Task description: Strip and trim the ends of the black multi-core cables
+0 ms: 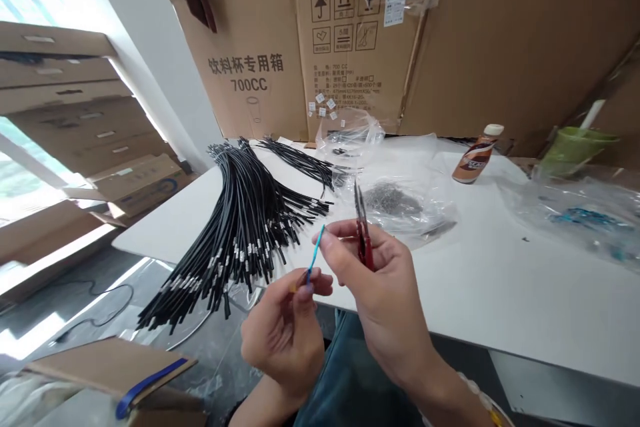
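My left hand [286, 328] is closed, pinching the lower end of a thin blue tie [315, 255] in front of the table's near edge. My right hand [374, 280] is closed too: its fingertips pinch the upper end of the same blue tie, and red-handled snips [362, 227] sit in its palm with the blades pointing up. Just left of both hands lies a large bundle of black cables [240, 227] with metal ends, hanging over the table's edge.
The white table [500, 280] carries clear plastic bags [405, 203] of small parts, a brown bottle [477, 153] and a green cup [575, 147]. Large cardboard boxes [350, 33] stand behind it. Flat cartons [65, 113] are stacked at left, an open box [110, 373] below.
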{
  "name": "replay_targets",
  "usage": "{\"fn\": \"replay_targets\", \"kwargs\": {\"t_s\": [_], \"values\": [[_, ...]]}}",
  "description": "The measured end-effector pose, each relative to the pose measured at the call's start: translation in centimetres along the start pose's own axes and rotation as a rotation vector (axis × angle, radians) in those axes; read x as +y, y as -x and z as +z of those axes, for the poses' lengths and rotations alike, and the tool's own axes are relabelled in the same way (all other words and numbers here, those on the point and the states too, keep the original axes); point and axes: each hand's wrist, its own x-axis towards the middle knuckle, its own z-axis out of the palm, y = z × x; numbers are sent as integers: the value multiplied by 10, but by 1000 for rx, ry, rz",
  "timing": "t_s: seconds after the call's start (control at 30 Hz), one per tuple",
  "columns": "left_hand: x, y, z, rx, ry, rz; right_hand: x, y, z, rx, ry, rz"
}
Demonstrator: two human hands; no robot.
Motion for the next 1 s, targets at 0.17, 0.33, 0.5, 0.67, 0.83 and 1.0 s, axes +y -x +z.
{"fn": "replay_targets", "kwargs": {"t_s": [0.17, 0.33, 0.5, 0.67, 0.83, 1.0], "values": [[14, -9, -3, -75, 13, -228, 7, 5, 11, -7, 32, -15], [24, -24, -11, -393, 492, -709, 6, -2, 9, 15, 160, -137], [29, -31, -20, -542, 660, -919, 3, -10, 3, 31, 260, -230], [34, -35, -22, -565, 618, -999, -4, -15, -9, -138, 407, -310], [28, -38, -22, -631, 492, -947, -19, -18, -19, -225, 583, -398], [20, -37, -22, -697, 339, -836, -28, -15, -18, -237, 732, -453]]}}
